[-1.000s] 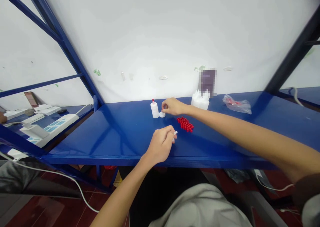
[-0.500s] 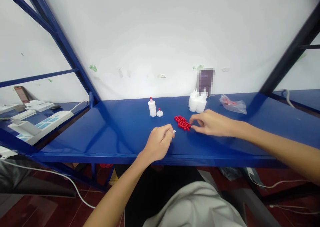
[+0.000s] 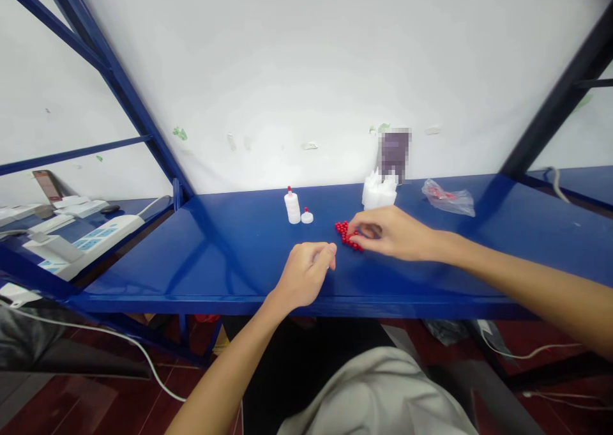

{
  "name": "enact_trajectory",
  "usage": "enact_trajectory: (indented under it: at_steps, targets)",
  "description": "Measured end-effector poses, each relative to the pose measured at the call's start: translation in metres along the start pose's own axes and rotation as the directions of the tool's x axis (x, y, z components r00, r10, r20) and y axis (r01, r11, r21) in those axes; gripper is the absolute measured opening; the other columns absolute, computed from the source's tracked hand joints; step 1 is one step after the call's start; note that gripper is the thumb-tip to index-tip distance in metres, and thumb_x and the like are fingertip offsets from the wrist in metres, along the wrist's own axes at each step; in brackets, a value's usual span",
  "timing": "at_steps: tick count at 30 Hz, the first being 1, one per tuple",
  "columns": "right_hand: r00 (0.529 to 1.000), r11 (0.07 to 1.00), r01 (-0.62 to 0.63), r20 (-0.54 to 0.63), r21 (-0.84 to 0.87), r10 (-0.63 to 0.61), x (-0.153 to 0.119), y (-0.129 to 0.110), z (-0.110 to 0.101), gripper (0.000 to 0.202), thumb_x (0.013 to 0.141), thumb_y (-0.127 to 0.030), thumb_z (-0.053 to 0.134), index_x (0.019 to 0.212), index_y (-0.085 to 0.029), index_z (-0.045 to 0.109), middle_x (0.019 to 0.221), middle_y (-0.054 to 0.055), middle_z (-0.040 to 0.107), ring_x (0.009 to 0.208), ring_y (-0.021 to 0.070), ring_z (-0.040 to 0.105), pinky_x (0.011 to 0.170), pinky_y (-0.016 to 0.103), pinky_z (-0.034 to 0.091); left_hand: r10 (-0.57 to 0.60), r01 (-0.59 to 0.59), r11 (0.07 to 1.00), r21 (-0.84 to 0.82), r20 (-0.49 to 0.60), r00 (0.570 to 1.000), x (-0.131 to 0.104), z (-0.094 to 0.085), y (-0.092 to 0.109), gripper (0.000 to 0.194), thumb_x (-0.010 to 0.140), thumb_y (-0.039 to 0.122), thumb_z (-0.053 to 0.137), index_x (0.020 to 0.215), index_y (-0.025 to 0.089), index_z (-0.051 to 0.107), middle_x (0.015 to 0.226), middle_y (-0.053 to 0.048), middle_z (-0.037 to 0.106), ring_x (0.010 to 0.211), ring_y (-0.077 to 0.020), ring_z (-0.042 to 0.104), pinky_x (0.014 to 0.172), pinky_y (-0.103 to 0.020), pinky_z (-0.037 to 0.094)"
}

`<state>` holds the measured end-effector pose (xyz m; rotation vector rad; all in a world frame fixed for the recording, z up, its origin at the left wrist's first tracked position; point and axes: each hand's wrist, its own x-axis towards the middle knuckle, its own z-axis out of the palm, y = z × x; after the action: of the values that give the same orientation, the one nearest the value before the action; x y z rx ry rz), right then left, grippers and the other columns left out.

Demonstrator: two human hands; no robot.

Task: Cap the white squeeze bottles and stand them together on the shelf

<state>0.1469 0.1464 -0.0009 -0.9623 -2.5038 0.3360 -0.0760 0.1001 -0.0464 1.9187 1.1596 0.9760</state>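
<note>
- Head view, the surface and room: a glossy blue metal shelf (image 3: 230,256) runs along a white wall (image 3: 306,71), framed by slanted blue struts (image 3: 119,83) on the left and a dark strut (image 3: 555,96) on the right. Beyond the left strut a neighbouring bench carries white boxes (image 3: 71,243) and papers. The floor below is dark red tile, with a white cable (image 3: 143,371) trailing across it.
- Head view, things on the shelf: a small white bottle with a red tip (image 3: 292,206) stands upright near the wall, and a white cap with a red tip (image 3: 307,216) sits just beside it to the right. A cluster of white bottles (image 3: 378,192) stands farther right against the wall, and a clear plastic bag (image 3: 449,198) lies beyond them. A pile of small red beads (image 3: 345,234) lies mid-shelf.
- Head view, edges and open room: the front edge of the shelf runs just below the left hand; the shelf to the left of the hands is bare blue, and so is the stretch to the right of the forearm.
- Head view, the hands: the left hand (image 3: 306,275) rests near the front edge, curled closed; what it encloses cannot be made out. The right hand (image 3: 393,234) lies over the right side of the beads, fingers bent and pinching down among them, fingertips touching the pile; whether a bead is gripped cannot be told.
</note>
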Motion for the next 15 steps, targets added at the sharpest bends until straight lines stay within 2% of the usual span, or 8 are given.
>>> enact_trajectory:
  at_steps: [3, 5, 9, 12, 15]
  targets:
    - [1.000, 0.957, 0.022, -0.002, 0.288, -0.023, 0.006, -0.022, 0.006, 0.016, 0.086, -0.034, 0.061, 0.086, -0.019, 0.068, 0.059, -0.004, 0.050, 0.054, 0.0103, 0.044, 0.054, 0.023, 0.038, 0.022, -0.022, 1.000, 0.000, 0.004, 1.000, 0.000, -0.001, -0.001, 0.051, 0.098, 0.050, 0.040, 0.062, 0.016, 0.055, 0.056, 0.001, 0.047, 0.057, -0.0125, 0.044, 0.059, -0.026, 0.034]
    - [0.999, 0.922, -0.003, 0.032, 0.387, -0.010, 0.007, -0.031, 0.011, 0.014, 0.085, -0.031, 0.062, 0.085, -0.018, 0.068, 0.062, -0.004, 0.053, 0.054, 0.0094, 0.045, 0.052, 0.023, 0.038, 0.029, -0.029, 1.000, -0.013, 0.008, 1.000, 0.000, -0.001, -0.002, 0.051, 0.098, 0.049, 0.040, 0.062, 0.016, 0.055, 0.056, 0.001, 0.047, 0.056, -0.0123, 0.043, 0.058, -0.026, 0.034]
    - [0.996, 0.889, -0.078, 0.082, 0.451, 0.046, 0.006, -0.037, 0.015, 0.014, 0.083, -0.030, 0.064, 0.086, -0.017, 0.069, 0.061, -0.003, 0.056, 0.052, 0.0087, 0.046, 0.050, 0.022, 0.038, 0.039, -0.038, 0.998, -0.040, 0.022, 0.999, -0.001, -0.003, -0.006, 0.047, 0.096, 0.047, 0.043, 0.062, 0.016, 0.055, 0.056, 0.001, 0.047, 0.056, -0.0117, 0.042, 0.058, -0.025, 0.033]
    - [0.997, 0.892, -0.060, 0.064, 0.447, 0.035, 0.006, -0.038, 0.018, 0.014, 0.083, -0.028, 0.063, 0.087, -0.016, 0.070, 0.061, -0.003, 0.059, 0.052, 0.0086, 0.047, 0.050, 0.022, 0.039, 0.054, -0.052, 0.997, -0.058, 0.034, 0.998, 0.000, -0.004, -0.006, 0.045, 0.094, 0.043, 0.044, 0.060, 0.016, 0.052, 0.055, 0.002, 0.045, 0.056, -0.0112, 0.041, 0.057, -0.026, 0.031]
    - [1.000, 0.900, -0.015, 0.022, 0.435, 0.006, 0.009, -0.039, 0.023, 0.015, 0.083, -0.026, 0.062, 0.089, -0.016, 0.071, 0.067, -0.001, 0.064, 0.053, 0.0086, 0.048, 0.051, 0.022, 0.040, 0.039, -0.038, 0.999, -0.026, 0.011, 0.999, -0.001, -0.005, -0.003, 0.039, 0.089, 0.036, 0.044, 0.056, 0.016, 0.045, 0.053, 0.003, 0.037, 0.053, -0.0095, 0.032, 0.054, -0.027, 0.025]
